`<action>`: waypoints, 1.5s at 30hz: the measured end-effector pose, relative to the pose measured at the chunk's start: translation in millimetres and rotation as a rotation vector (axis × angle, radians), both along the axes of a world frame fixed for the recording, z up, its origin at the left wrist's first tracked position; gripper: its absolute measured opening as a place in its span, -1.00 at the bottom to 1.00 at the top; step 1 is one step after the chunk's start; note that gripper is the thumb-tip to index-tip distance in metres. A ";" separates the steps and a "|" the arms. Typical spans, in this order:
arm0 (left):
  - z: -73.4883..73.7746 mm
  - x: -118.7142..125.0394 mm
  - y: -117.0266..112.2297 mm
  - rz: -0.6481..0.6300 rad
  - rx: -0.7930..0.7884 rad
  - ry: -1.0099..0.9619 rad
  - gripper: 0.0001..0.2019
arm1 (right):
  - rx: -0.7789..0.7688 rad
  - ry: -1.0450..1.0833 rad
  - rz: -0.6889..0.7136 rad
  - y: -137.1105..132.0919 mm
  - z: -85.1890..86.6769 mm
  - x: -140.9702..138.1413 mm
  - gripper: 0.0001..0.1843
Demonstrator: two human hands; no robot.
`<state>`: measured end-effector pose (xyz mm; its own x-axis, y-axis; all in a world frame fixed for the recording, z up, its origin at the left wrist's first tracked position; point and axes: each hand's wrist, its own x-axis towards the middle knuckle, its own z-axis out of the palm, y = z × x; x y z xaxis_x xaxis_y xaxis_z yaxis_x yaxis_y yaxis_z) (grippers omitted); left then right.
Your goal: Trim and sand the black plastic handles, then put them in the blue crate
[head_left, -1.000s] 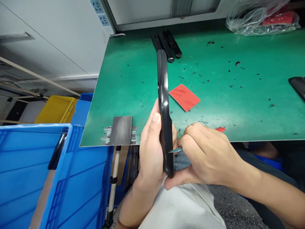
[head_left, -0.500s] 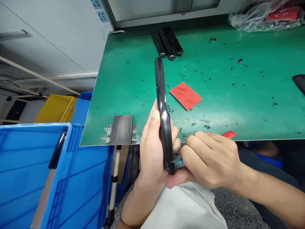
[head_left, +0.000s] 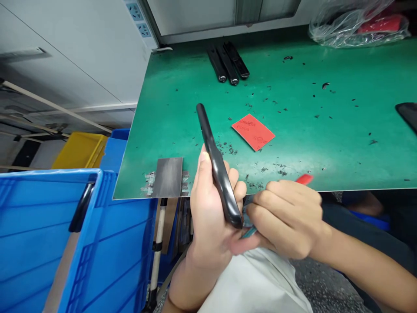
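Observation:
My left hand (head_left: 210,208) is wrapped round a long, glossy black plastic handle piece (head_left: 216,167), its far end tilted up and to the left. My right hand (head_left: 288,215) is closed on a knife, whose red end (head_left: 305,179) sticks out above the knuckles. A thin bluish blade (head_left: 249,232) shows between its fingers and thumb, just below the near end of the handle piece. The right thumb lies close to the left palm. Most of the knife is hidden inside the fist.
A red paper card (head_left: 253,132) with handwriting lies on the green table (head_left: 176,117) among black shavings. Several similar black pieces (head_left: 228,65) sit at the back. A grey metal plate (head_left: 167,177) is at the front edge, blue crates (head_left: 97,217) at left, a plastic bag (head_left: 358,26) at back right.
The handle piece has tilted to the left and its far end has come lower. The blade has moved from against its near end to just below it.

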<state>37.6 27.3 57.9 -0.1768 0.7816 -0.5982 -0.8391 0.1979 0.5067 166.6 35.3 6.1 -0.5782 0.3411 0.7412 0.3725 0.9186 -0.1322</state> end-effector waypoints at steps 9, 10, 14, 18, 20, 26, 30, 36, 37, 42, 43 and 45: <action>-44.3 -51.6 -14.0 -0.051 0.871 1.754 -0.14 | -0.530 0.429 0.158 -12.8 26.6 2.6 -0.82; -45.0 -61.0 -13.6 -0.060 1.031 1.964 -0.10 | -0.536 0.453 0.182 -13.6 29.0 1.9 -0.81; -33.3 -82.4 -6.7 -0.145 1.448 2.093 -0.43 | -0.545 0.461 0.209 -16.2 33.6 1.2 -0.68; -26.6 -81.7 -1.5 -0.083 1.464 2.050 -0.61 | -0.423 0.275 0.171 -13.3 40.3 14.5 -0.76; -28.3 -78.3 -1.3 -0.045 1.453 2.065 -0.62 | -0.288 0.151 0.107 -10.5 44.1 20.8 -0.74; -30.5 -71.3 -6.1 -0.021 1.414 2.063 -0.58 | 0.021 -0.003 -0.080 -4.8 49.1 19.9 -0.35; -27.5 -71.6 -7.4 -0.071 1.473 2.051 -0.56 | 0.081 -0.035 -0.128 -1.2 52.6 17.8 -0.36; -25.8 -73.5 -4.7 -0.112 1.489 2.047 -0.54 | 0.120 -0.072 -0.158 0.7 57.5 20.5 -0.38; -26.2 -73.9 -4.4 -0.116 1.493 2.050 -0.53 | 0.134 -0.075 -0.159 0.9 57.3 20.9 -0.39; -26.7 -76.2 -4.7 -0.143 1.493 2.048 -0.49 | 0.179 -0.096 -0.165 2.4 54.7 22.2 -0.45; -26.1 -76.4 -5.2 -0.153 1.500 2.043 -0.50 | 0.183 -0.098 -0.165 2.6 54.1 22.4 -0.47; -24.4 -76.6 -6.5 -0.168 1.490 2.048 -0.54 | 0.194 -0.100 -0.167 2.6 52.8 22.8 -0.47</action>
<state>-39.0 20.8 33.5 0.5074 0.3957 0.7655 0.5380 -0.8394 0.0772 189.4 37.9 58.9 -0.5996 0.2951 0.7439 0.5233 0.8479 0.0854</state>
